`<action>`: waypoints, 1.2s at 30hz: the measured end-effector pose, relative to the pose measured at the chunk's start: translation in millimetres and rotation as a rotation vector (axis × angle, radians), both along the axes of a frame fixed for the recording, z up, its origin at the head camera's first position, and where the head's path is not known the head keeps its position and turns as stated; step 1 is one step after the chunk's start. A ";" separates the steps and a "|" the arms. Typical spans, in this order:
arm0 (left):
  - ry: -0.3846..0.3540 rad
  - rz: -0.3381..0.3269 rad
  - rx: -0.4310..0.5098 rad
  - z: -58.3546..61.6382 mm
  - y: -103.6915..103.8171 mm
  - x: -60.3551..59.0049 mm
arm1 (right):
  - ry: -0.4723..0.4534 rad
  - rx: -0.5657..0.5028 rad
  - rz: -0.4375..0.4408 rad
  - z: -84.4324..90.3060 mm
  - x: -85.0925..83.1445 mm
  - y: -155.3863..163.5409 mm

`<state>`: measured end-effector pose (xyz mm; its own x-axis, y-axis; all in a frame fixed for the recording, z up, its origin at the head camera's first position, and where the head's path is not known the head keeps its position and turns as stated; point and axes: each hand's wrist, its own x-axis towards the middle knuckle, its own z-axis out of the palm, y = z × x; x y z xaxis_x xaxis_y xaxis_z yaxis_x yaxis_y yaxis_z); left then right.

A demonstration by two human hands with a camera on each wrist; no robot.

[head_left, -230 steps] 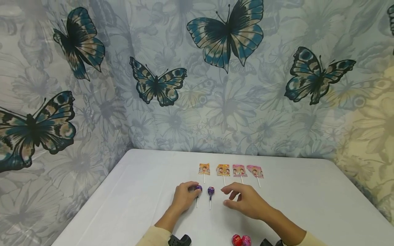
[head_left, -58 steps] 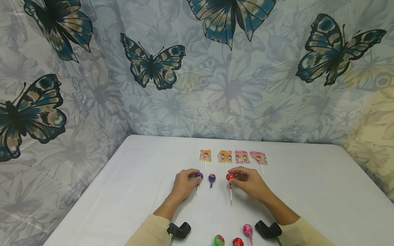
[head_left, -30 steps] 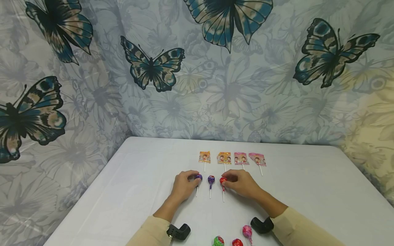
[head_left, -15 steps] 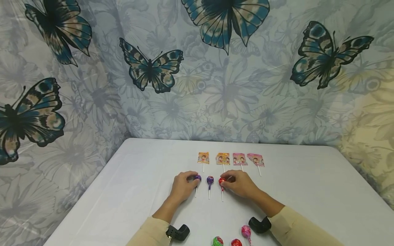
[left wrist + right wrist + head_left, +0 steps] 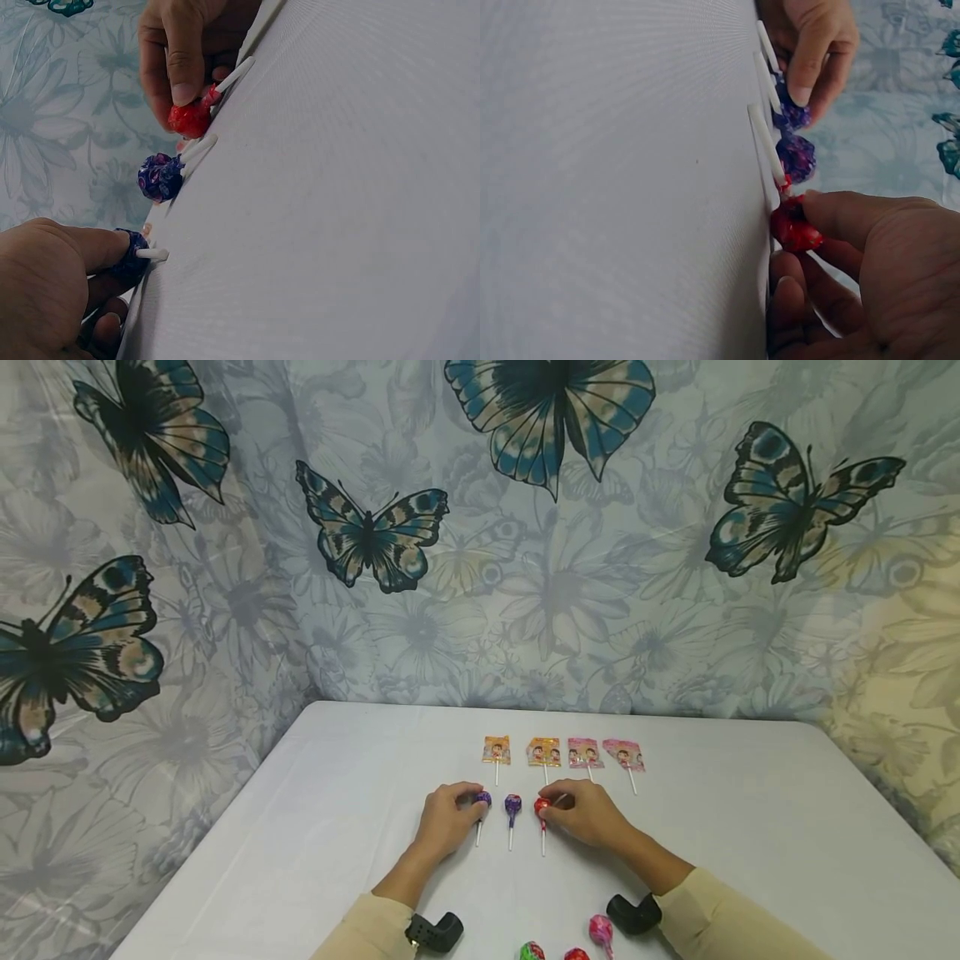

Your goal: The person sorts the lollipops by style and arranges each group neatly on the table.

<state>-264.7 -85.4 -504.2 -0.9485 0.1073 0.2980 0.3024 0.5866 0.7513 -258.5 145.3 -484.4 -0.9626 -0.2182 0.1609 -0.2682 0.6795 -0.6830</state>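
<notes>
The right hand (image 5: 587, 814) is pinching the red lollipop (image 5: 542, 807) in a narrow grip mid-desk, apparently aligning it beside the middle purple lollipop (image 5: 513, 804); the left hand (image 5: 447, 820) is pinching the leftmost purple lollipop (image 5: 483, 798). Next, releasing calls for care.

Butterfly-print curtain (image 5: 525, 568) behind white table (image 5: 750, 843)

Red-wrapped lollipop (image 5: 542, 807), two purple ones (image 5: 513, 804), white counter (image 5: 750, 835), pale floral curtain with blue-black butterflies (image 5: 551, 427).
</notes>
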 end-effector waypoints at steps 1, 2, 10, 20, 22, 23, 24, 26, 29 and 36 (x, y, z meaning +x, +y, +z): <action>-0.001 0.000 -0.001 0.1 0.0 0.3 | -0.002 -0.004 0.000 0.1 0.4 0.0; -0.004 0.000 0.000 0.2 0.0 0.6 | -0.005 -0.007 0.000 0.1 0.7 0.1; -0.006 0.003 -0.003 -0.4 0.4 1.2 | -0.022 -0.024 -0.003 0.5 1.5 0.6; -0.001 0.002 -0.005 2.1 0.8 3.6 | -0.040 -0.056 -0.006 6.1 4.7 7.8; 0.003 -0.001 -0.005 2.5 0.7 3.5 | -0.057 -0.066 -0.021 8.6 6.5 11.5; 0.004 -0.001 -0.006 2.4 0.8 3.5 | -0.063 -0.072 -0.026 9.8 7.6 13.6; 0.002 0.000 -0.006 2.3 1.1 3.5 | -0.066 -0.075 -0.029 11.1 8.9 15.7; 0.004 0.002 -0.007 2.1 1.0 3.3 | -0.065 -0.076 -0.031 13.7 12.1 19.9; 0.001 0.010 -0.010 1.4 1.3 3.5 | -0.050 -0.067 -0.028 18.5 18.5 26.2; 0.005 0.012 -0.013 0.2 1.6 3.0 | -0.022 -0.066 -0.004 30.9 37.9 41.1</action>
